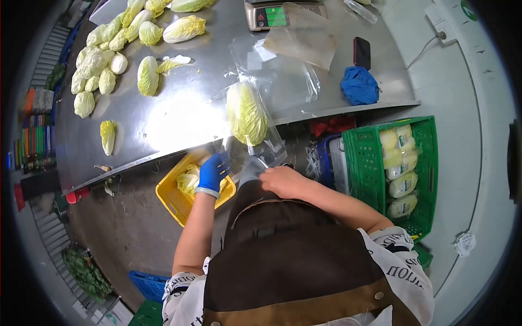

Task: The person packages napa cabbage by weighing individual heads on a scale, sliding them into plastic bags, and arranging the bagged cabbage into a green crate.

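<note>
A napa cabbage (pixel 247 113) lies inside a clear plastic bag (pixel 276 145) at the table's front edge, its base toward me. My right hand (pixel 284 182), bare, is closed on the loose near end of that bag, just below the cabbage base. In a blue glove, my left hand (pixel 213 173) is left of the bag with its fingers apart, over the yellow crate (pixel 173 202). No object shows in it. Cabbage leaves (pixel 188 180) lie in the yellow crate.
Several cabbages (pixel 95 62) are heaped at the table's left. A scale (pixel 285 15), plastic sheets (pixel 302 41), a phone (pixel 361 53) and a blue cloth-like bundle (pixel 359 86) are on the table. At right, a green crate (pixel 429 163) holds wrapped cabbages (pixel 403 185).
</note>
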Demonstrator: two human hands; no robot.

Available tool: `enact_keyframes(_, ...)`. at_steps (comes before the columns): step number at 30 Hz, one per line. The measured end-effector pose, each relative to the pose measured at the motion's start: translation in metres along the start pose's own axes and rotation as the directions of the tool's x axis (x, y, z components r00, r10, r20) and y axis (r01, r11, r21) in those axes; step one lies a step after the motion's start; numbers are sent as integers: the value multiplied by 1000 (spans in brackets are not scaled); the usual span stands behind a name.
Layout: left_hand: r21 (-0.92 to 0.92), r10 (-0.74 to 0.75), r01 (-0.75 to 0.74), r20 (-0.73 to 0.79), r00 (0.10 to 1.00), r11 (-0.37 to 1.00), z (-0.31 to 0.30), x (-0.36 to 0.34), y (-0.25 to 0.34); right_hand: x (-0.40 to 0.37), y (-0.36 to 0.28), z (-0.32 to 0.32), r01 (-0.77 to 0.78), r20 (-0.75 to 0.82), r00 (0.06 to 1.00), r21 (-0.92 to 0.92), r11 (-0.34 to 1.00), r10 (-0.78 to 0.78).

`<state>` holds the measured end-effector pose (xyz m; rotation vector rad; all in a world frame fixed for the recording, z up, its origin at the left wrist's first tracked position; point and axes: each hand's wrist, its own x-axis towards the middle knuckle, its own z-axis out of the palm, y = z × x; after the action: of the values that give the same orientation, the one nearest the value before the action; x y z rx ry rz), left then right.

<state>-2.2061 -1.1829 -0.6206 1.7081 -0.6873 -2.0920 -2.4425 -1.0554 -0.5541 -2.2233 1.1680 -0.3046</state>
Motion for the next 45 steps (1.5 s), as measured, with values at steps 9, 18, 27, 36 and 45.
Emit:
enact_keyframes(9, 66, -111, 105, 95, 989, 992, 21, -39, 7, 58, -17, 1, -120, -397, 889, 277, 953, 227)
enact_keyframes(18, 9, 57, -58, 100, 993, 998, 3, -45, -2, 58, -28, 2, 112, -287, 957, 223, 968, -44)
enact_keyframes(27, -106, 77, -68, 79, 994, 992, -7, -36, -20, 103, -21, 17, -143, -159, 977, 24, 989, 145)
enact_keyframes(36, 21, 168, -177, 218, 961, 984, -8, -39, -15, -29, 2, 2, 48, 27, 999, -165, 985, -44)
enact_keyframes(45, 736, 730, -621, 263, 631, 271, -38, -26, -1, -139, 35, 42, -563, 33, 815, -195, 803, 579)
